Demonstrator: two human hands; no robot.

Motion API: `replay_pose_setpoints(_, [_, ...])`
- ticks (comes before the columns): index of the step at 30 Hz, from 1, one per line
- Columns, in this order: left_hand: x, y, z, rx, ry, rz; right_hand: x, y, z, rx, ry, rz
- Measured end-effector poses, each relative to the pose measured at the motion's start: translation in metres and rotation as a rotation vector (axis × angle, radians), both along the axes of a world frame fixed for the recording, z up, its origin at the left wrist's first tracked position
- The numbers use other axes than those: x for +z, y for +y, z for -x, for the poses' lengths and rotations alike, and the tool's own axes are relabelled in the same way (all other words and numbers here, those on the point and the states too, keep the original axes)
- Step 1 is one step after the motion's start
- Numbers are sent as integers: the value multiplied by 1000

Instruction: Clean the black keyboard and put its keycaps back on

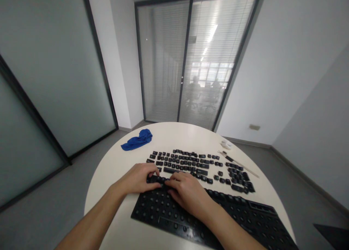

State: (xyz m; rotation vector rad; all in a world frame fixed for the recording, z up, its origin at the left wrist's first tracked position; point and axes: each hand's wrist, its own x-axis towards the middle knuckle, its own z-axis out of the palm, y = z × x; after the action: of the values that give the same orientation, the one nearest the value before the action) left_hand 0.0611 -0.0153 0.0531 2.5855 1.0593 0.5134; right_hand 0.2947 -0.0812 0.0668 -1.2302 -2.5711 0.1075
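Observation:
A black keyboard (177, 222) lies slantwise on the table, most of its key sockets bare, with some caps along its far edge. My left hand (143, 178) is closed over its far left corner, fingers behind the edge and thumb in front. Just right of it, my right hand (187, 192) rests over the keyboard with bent fingers, its fingertips together at the top row. Whatever small piece may be between those fingertips is hidden. Beyond both hands, loose black keycaps (181, 162) lie in rows, and more keycaps (240, 177) are grouped on the right.
A blue cloth (137, 140) lies crumpled at the back left of the round white table (111, 175). Near the right rim are a thin stick-like tool (242, 165) and a small white item (225, 144). Glass panels and walls surround the table.

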Motion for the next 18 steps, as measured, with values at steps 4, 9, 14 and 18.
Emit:
replay_pose_setpoints(4, [-1, 0, 0, 0, -6, -4, -5, 1, 2, -9, -2, -21])
replay_pose_setpoints(9, [-1, 0, 1, 3, -9, -4, -3, 1, 2, -45, 85, 4])
replay_pose_setpoints(14, [2, -1, 0, 4, 9, -3, 3, 0, -1, -94, 225, 91])
replay_pose_setpoints(18, [3, -1, 0, 4, 5, -2, 0, 0, 1, -80, 191, 102])
